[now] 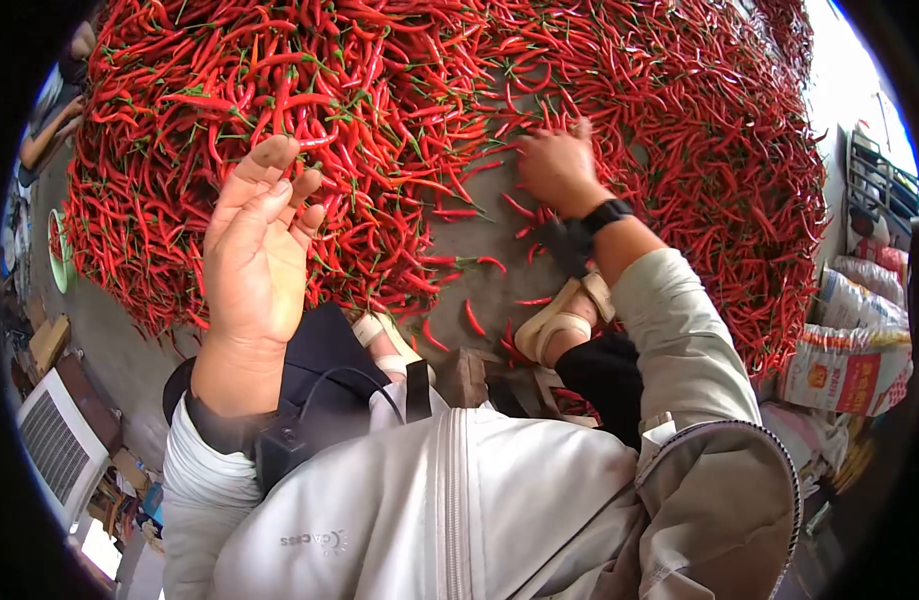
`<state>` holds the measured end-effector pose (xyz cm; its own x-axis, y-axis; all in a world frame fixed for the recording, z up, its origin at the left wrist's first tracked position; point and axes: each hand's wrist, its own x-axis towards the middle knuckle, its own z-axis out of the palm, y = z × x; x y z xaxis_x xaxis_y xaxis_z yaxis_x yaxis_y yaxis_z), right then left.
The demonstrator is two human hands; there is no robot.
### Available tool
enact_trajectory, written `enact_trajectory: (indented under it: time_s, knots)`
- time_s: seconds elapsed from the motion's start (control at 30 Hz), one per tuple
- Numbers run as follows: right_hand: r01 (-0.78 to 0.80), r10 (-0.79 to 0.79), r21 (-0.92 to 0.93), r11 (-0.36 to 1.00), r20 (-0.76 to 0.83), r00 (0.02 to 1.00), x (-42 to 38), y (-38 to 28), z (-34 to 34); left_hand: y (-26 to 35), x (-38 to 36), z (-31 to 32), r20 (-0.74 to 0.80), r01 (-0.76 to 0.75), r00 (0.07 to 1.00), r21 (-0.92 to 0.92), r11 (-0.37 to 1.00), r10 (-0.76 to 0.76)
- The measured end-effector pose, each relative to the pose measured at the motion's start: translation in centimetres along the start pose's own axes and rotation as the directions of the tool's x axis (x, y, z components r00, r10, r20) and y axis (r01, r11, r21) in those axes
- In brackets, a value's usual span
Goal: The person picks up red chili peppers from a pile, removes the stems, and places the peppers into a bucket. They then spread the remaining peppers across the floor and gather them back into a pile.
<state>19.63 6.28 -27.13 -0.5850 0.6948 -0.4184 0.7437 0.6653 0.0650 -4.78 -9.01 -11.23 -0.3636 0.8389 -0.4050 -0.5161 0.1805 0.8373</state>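
Grey, smooth-looking floor (465, 240), bare in a strip down the middle of the frame and again at left; scattered chilies lie on the strip. Right edge: stacked white woven sacks with red and orange print (848, 370), a metal-barred rack (880, 180) above them, bright light at upper right. Left edge: a pale green round basin (62, 258) beside the heap, another person's bare forearm (48, 135) above it; lower left, a white louvred panel (55, 435) among mixed clutter. The wearer's cream strapped sandals (558, 322) stand on the floor at centre, pale zipped jacket (380, 490) below. Long, slender red chilies, glossy, some curved, many with green stems, lie in two masses: a deep left heap (180, 140) filling the upper left, and a right spread (720, 150) across the upper right, flatter, with floor showing through near its inner edge. Left hand (260, 245) raised in front of the left heap, palm showing, fingers released and loosely bent. Right hand (560, 170), dark band (608, 213) at the wrist, reaches to the inner edge of the right spread; fingers mostly hidden, cannot tell whether they grasp a chili.
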Motion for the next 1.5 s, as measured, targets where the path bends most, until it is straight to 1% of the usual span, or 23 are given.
enact_trajectory:
  time_s: [0.07, 0.13, 0.27, 0.4, 0.47, 0.5, 0.53, 0.6, 0.63, 0.67, 0.73, 0.8, 0.87, 0.93, 1.0, 1.07, 1.13, 1.2, 1.27, 1.3, 1.37, 1.47, 1.5]
  knots:
    - [0.151, -0.131, 0.115, 0.982, -0.166, 0.977, 2.6, -4.0, -0.4, 0.0, 0.2, 0.0, -0.003, 0.0, 1.0, 0.003, 1.0, 0.0]
    - [0.165, -0.092, 0.308, 0.937, -0.239, 0.967, 5.3, -7.5, -0.8, -0.1, 0.1, 0.1, -0.008, 0.002, 1.0, 0.011, 1.0, -0.002]
    - [0.026, 0.021, 0.383, 0.924, -0.117, 0.993, 7.8, -9.3, -0.5, -0.3, 0.4, 0.0, -0.012, 0.008, 1.0, 0.004, 1.0, -0.008]
    - [0.051, 0.032, 0.329, 0.943, -0.242, 0.97, 7.7, -7.9, 3.5, -1.1, 0.8, -0.4, -0.028, 0.028, 0.999, 0.0, 1.0, -0.028]
    - [0.186, -0.023, 0.432, 0.882, -0.356, 0.934, 7.8, -7.1, 6.1, -1.3, 1.0, -0.3, -0.045, 0.073, 0.996, -0.025, 0.997, -0.074]
    - [0.197, 0.096, 0.65, 0.734, -0.386, 0.918, 5.5, -6.7, 3.8, -1.4, 1.0, -0.4, -0.042, 0.076, 0.996, -0.026, 0.997, -0.077]
    - [0.194, 0.098, 0.65, 0.735, -0.385, 0.918, 4.2, -6.9, 3.6, -1.6, 1.2, -0.5, -0.038, 0.101, 0.994, -0.015, 0.995, -0.102]
    - [0.073, 0.305, 0.829, 0.555, -0.285, 0.909, 2.1, -6.9, 3.7, -2.2, 1.4, -0.5, -0.027, 0.132, 0.991, -0.008, 0.991, -0.132]
    - [-0.015, 0.314, 0.95, 0.312, -0.088, 0.945, 1.4, -7.4, 3.7, -2.6, 1.5, -0.5, -0.01, 0.163, 0.987, 0.027, 0.986, -0.162]
    - [0.082, 0.306, 0.981, -0.174, -0.026, 0.952, 0.7, -8.4, 3.7, -3.1, 1.6, -0.4, 0.006, 0.193, 0.981, 0.065, 0.979, -0.193]
    - [0.035, 0.234, 0.782, -0.623, 0.144, 0.962, -2.2, -10.1, -1.8, -4.3, 1.6, 0.0, -0.035, 0.266, 0.964, 0.049, 0.963, -0.264]
    - [0.065, 0.131, 0.769, -0.636, 0.025, 0.991, -3.6, -11.5, -4.5, -5.1, 1.5, 0.6, -0.022, 0.339, 0.94, -0.033, 0.94, -0.34]
    - [0.112, 0.022, 0.867, -0.486, -0.116, 0.993, -4.5, -12.9, -6.1, -5.8, 1.5, 0.5, 0.015, 0.401, 0.915, -0.135, 0.906, -0.403]
    - [0.451, 0.119, 0.889, -0.075, -0.441, 0.889, -5.6, -13.0, -7.4, -5.9, 1.6, 0.5, 0.059, 0.458, 0.887, -0.236, 0.857, -0.458]
    - [0.558, 0.158, 0.819, 0.135, -0.574, 0.804, -5.9, -11.5, -7.6, -5.8, 1.6, 0.2, -0.129, 0.438, 0.873, -0.211, 0.874, -0.469]
    - [0.498, 0.352, 0.835, 0.234, -0.55, 0.758, -3.5, -8.6, -4.3, -5.5, 1.7, -0.5, -0.047, 0.44, 0.885, -0.238, 0.866, -0.463]
    - [0.163, 0.51, 0.81, 0.564, -0.497, 0.703, -0.8, -3.3, 0.8, -5.2, 1.8, -0.9, 0.111, 0.451, 0.892, -0.29, 0.844, -0.438]
    - [-0.417, 0.685, 0.587, 0.694, -0.359, 0.634, -0.8, 0.6, 5.4, -4.9, 1.6, 0.0, 0.083, 0.446, 0.893, -0.292, 0.846, -0.443]
    - [-0.551, 0.632, 0.523, 0.65, 0.03, 0.774, -3.1, 1.0, 7.2, -4.6, 1.5, 0.5, 0.13, 0.443, 0.897, -0.257, 0.859, -0.423]
    - [-0.505, 0.557, 0.459, 0.731, 0.025, 0.83, -3.9, -0.2, 7.2, -4.5, 1.5, 0.6, 0.133, 0.446, 0.895, -0.258, 0.857, -0.426]
    - [-0.195, 0.277, 0.4, 0.896, -0.158, 0.948, -5.5, -3.0, 8.2, -4.5, 1.5, 0.7, 0.142, 0.424, 0.905, -0.24, 0.873, -0.4]
    - [0.17, -0.169, 0.215, 0.962, -0.021, 0.985, -8.4, -5.4, 8.7, -3.9, 1.3, 1.3, 0.143, 0.407, 0.913, -0.24, 0.881, -0.383]
    - [0.176, -0.176, 0.214, 0.961, -0.018, 0.984, -8.8, -5.3, 8.4, -3.8, 1.2, 1.3, 0.144, 0.4, 0.916, -0.251, 0.882, -0.375]
